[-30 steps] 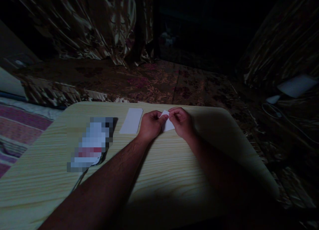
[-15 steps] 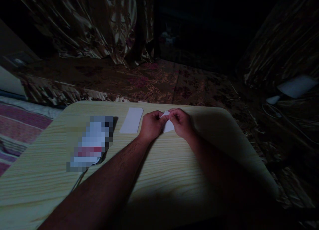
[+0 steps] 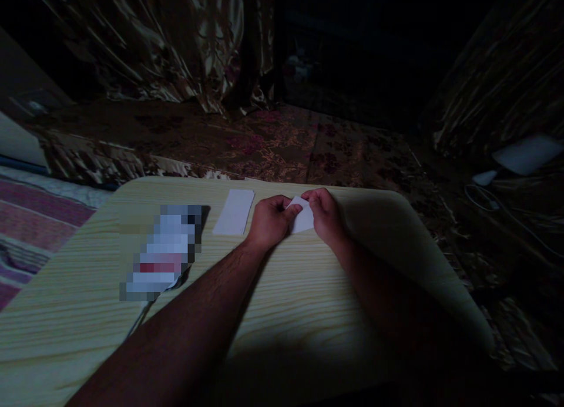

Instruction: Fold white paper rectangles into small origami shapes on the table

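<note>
A small white piece of paper (image 3: 302, 220) is held between my two hands near the far edge of the wooden table (image 3: 282, 289). My left hand (image 3: 271, 220) grips its left side, thumb pressed on top. On the right side, my right hand (image 3: 325, 215) pinches the paper near its upper corner, fingers closed. The paper looks folded at the top, though the fingers hide part of its edges. Just left of my left hand lies a flat stack of white paper strips (image 3: 234, 212), untouched.
A blurred-out phone-like device (image 3: 165, 248) with a cable (image 3: 137, 319) lies on the table's left. Striped bedding (image 3: 39, 225) is beyond the left edge. A patterned cloth-covered ledge (image 3: 264, 143) runs behind. A white lamp-like object (image 3: 526, 154) with a cord stands at right.
My right hand has shifted slightly right along the paper, its thumb moving away from the left thumb. More of the white paper shows between the hands.
</note>
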The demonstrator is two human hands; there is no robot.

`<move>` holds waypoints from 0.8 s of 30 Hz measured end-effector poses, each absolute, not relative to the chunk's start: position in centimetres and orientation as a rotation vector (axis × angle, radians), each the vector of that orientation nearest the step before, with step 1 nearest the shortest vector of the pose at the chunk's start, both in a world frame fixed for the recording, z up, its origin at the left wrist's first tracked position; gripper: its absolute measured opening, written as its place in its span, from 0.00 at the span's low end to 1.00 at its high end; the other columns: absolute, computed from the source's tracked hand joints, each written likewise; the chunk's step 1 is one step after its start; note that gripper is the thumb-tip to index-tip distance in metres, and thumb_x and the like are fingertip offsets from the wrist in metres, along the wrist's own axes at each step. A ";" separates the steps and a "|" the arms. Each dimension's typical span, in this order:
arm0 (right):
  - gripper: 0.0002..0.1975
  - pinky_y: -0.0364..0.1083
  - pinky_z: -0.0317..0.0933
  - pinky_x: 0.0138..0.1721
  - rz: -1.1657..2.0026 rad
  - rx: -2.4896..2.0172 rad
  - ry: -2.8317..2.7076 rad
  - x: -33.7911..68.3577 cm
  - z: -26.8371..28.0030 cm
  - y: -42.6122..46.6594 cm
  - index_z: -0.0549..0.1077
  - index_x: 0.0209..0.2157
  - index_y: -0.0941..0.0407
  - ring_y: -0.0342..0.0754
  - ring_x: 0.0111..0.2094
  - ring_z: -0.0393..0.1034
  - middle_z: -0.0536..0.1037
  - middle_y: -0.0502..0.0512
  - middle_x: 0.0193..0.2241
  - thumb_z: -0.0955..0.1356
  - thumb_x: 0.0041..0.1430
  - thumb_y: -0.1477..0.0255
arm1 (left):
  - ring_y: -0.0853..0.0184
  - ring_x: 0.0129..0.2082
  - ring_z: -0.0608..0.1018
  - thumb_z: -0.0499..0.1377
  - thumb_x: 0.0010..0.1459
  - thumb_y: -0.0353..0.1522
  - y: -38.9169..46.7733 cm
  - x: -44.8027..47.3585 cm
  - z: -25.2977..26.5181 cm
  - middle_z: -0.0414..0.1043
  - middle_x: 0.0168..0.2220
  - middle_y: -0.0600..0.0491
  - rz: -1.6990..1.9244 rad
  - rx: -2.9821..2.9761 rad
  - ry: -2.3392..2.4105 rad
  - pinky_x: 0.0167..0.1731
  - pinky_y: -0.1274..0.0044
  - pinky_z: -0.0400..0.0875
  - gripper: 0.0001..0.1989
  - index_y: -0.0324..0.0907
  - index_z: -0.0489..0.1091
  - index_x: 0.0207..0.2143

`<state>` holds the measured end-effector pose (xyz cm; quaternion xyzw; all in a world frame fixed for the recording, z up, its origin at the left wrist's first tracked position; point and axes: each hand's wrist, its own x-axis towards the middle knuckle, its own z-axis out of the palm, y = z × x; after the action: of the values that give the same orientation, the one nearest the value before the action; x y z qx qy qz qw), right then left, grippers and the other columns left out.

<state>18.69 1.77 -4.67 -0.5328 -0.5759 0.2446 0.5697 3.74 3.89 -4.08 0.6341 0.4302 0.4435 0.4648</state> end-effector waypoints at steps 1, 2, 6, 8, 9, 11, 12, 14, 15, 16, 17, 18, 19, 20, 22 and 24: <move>0.16 0.43 0.62 0.32 0.586 -1.267 -1.290 18.7 -4.7 1.9 0.69 0.36 0.56 0.46 0.33 0.69 0.74 0.54 0.33 0.59 0.62 0.59 | 0.72 0.20 0.67 0.63 0.49 0.43 3.9 3.8 -4.1 0.71 0.22 0.54 1.109 1.536 1.052 0.20 0.80 0.59 0.15 0.38 0.73 0.27; 0.17 0.43 0.63 0.31 0.605 -1.294 -1.228 18.8 -4.8 2.0 0.69 0.35 0.56 0.46 0.33 0.69 0.75 0.54 0.32 0.57 0.63 0.59 | 0.72 0.20 0.67 0.63 0.49 0.43 3.8 3.8 -4.0 0.71 0.22 0.54 1.133 1.510 1.043 0.21 0.80 0.59 0.15 0.38 0.73 0.26; 0.13 0.43 0.64 0.28 0.630 -1.332 -1.063 18.8 -4.8 2.3 0.67 0.41 0.56 0.45 0.30 0.71 0.77 0.58 0.38 0.62 0.58 0.63 | 0.71 0.21 0.68 0.64 0.48 0.42 3.7 3.9 -3.5 0.71 0.23 0.54 1.222 1.407 1.033 0.22 0.80 0.62 0.14 0.38 0.73 0.26; 0.21 0.43 0.65 0.30 0.654 -1.255 -1.062 18.6 -4.5 2.2 0.63 0.48 0.56 0.46 0.33 0.72 0.75 0.60 0.45 0.66 0.51 0.68 | 0.71 0.22 0.69 0.64 0.48 0.40 3.7 3.8 -3.3 0.71 0.23 0.54 1.254 1.398 1.047 0.24 0.80 0.63 0.13 0.38 0.74 0.27; 0.25 0.43 0.65 0.31 0.696 -1.211 -1.077 18.5 -4.3 2.1 0.62 0.51 0.55 0.46 0.34 0.72 0.75 0.60 0.47 0.67 0.49 0.69 | 0.71 0.23 0.69 0.64 0.48 0.39 3.8 3.7 -3.3 0.71 0.24 0.54 1.268 1.399 1.048 0.24 0.80 0.63 0.12 0.38 0.74 0.28; 0.21 0.44 0.65 0.31 0.880 -1.172 -1.152 18.3 -3.9 1.8 0.66 0.47 0.56 0.47 0.33 0.73 0.78 0.58 0.40 0.67 0.49 0.68 | 0.72 0.24 0.69 0.63 0.48 0.38 4.0 3.6 -3.4 0.71 0.25 0.55 1.300 1.390 1.035 0.26 0.80 0.64 0.11 0.39 0.73 0.29; 0.19 0.44 0.65 0.31 0.920 -1.171 -1.180 18.2 -3.8 1.7 0.68 0.45 0.57 0.47 0.32 0.72 0.79 0.56 0.36 0.68 0.49 0.68 | 0.72 0.24 0.69 0.63 0.48 0.37 4.1 3.5 -3.5 0.71 0.26 0.55 1.318 1.375 1.024 0.26 0.80 0.64 0.10 0.39 0.72 0.30; 0.14 0.43 0.64 0.30 0.935 -1.204 -1.219 18.1 -3.8 1.6 0.70 0.37 0.57 0.46 0.29 0.72 0.78 0.53 0.30 0.69 0.48 0.68 | 0.73 0.25 0.69 0.64 0.47 0.35 4.3 3.5 -3.7 0.70 0.26 0.56 1.356 1.328 0.993 0.27 0.80 0.64 0.09 0.39 0.70 0.30; 0.11 0.43 0.63 0.29 0.912 -1.232 -1.234 18.2 -3.8 1.6 0.70 0.34 0.57 0.45 0.28 0.71 0.78 0.52 0.27 0.69 0.48 0.68 | 0.73 0.25 0.69 0.64 0.47 0.34 4.3 3.6 -3.8 0.70 0.26 0.56 1.372 1.304 0.973 0.27 0.81 0.64 0.09 0.39 0.69 0.30; 0.10 0.42 0.62 0.27 0.881 -1.260 -1.242 18.2 -3.9 1.6 0.70 0.32 0.57 0.45 0.26 0.70 0.77 0.51 0.25 0.69 0.48 0.67 | 0.73 0.25 0.70 0.64 0.46 0.33 4.4 3.6 -3.8 0.70 0.27 0.57 1.379 1.285 0.950 0.27 0.81 0.64 0.09 0.40 0.68 0.31; 0.09 0.42 0.61 0.26 0.848 -1.284 -1.246 18.3 -4.0 1.7 0.70 0.30 0.57 0.44 0.24 0.68 0.75 0.50 0.23 0.69 0.49 0.66 | 0.73 0.25 0.70 0.64 0.46 0.32 4.3 3.6 -3.9 0.70 0.27 0.57 1.376 1.274 0.926 0.28 0.81 0.65 0.10 0.40 0.68 0.32; 0.09 0.42 0.60 0.25 0.822 -1.298 -1.242 18.4 -4.1 1.7 0.70 0.29 0.57 0.43 0.23 0.67 0.75 0.49 0.22 0.68 0.50 0.65 | 0.72 0.26 0.71 0.64 0.46 0.31 4.3 3.7 -3.8 0.70 0.27 0.57 1.365 1.274 0.903 0.28 0.80 0.65 0.12 0.40 0.68 0.34; 0.10 0.41 0.59 0.24 0.805 -1.310 -1.234 18.4 -4.2 1.7 0.70 0.29 0.57 0.43 0.22 0.66 0.74 0.48 0.21 0.68 0.51 0.64 | 0.72 0.26 0.71 0.64 0.46 0.31 4.2 3.7 -3.8 0.71 0.28 0.56 1.351 1.285 0.891 0.28 0.80 0.65 0.13 0.41 0.68 0.36; 0.10 0.41 0.58 0.23 0.800 -1.319 -1.226 18.4 -4.2 1.7 0.70 0.29 0.57 0.42 0.21 0.65 0.73 0.48 0.20 0.68 0.51 0.64 | 0.71 0.26 0.71 0.64 0.46 0.32 4.1 3.7 -3.8 0.71 0.28 0.56 1.341 1.306 0.893 0.28 0.80 0.65 0.15 0.41 0.68 0.38; 0.11 0.41 0.57 0.22 0.811 -1.336 -1.218 18.4 -4.2 1.7 0.70 0.29 0.57 0.41 0.20 0.63 0.72 0.47 0.19 0.68 0.50 0.63 | 0.71 0.25 0.70 0.64 0.48 0.35 3.9 3.7 -3.6 0.71 0.28 0.55 1.335 1.364 0.952 0.27 0.80 0.64 0.15 0.41 0.70 0.40; 0.11 0.41 0.55 0.21 0.827 -1.341 -1.210 18.3 -4.1 1.6 0.70 0.28 0.57 0.41 0.19 0.62 0.71 0.47 0.18 0.69 0.49 0.63 | 0.71 0.24 0.69 0.63 0.49 0.38 3.9 3.5 -3.6 0.71 0.26 0.55 1.333 1.410 1.038 0.25 0.79 0.63 0.13 0.40 0.73 0.36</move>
<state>18.33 1.60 -4.06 -0.5656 -0.5105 0.3489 0.5457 3.53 3.88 -3.56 0.5710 0.4205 0.5399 0.4535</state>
